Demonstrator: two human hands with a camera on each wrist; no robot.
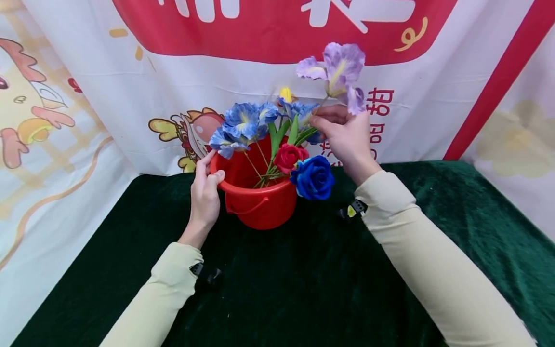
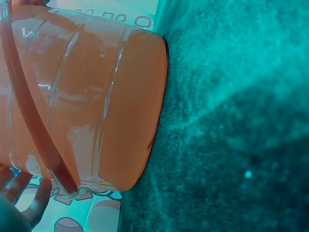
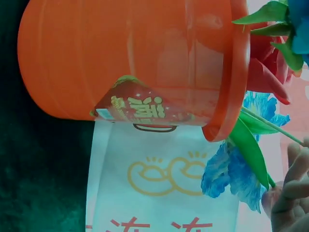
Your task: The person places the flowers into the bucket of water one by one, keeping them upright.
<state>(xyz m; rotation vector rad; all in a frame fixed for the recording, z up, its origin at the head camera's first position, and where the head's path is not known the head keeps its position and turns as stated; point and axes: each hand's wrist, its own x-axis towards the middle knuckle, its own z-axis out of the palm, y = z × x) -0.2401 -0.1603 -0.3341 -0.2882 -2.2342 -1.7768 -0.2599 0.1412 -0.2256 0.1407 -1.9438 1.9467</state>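
A red plastic bucket (image 1: 264,212) stands upright on the dark green cloth, holding several artificial flowers. My left hand (image 1: 205,193) grips its left rim, thumb at the edge. Raised over the right side, my right hand (image 1: 347,137) pinches the stem of a light purple iris (image 1: 344,65), whose bloom rises above the fingers. Blue irises (image 1: 243,120) lean left and back. A red rose (image 1: 290,158) and a dark blue rose (image 1: 314,178) hang over the front right rim. Behind them shows a yellow bloom (image 1: 285,94). The right wrist view shows a green stem (image 3: 275,128) running to my fingers.
Green velvet cloth (image 1: 277,289) covers the table. A printed white and red backdrop (image 1: 260,77) hangs close behind the bucket. The bucket's handle (image 2: 29,106) hangs down along its front. Small black devices are strapped at both sleeve cuffs.
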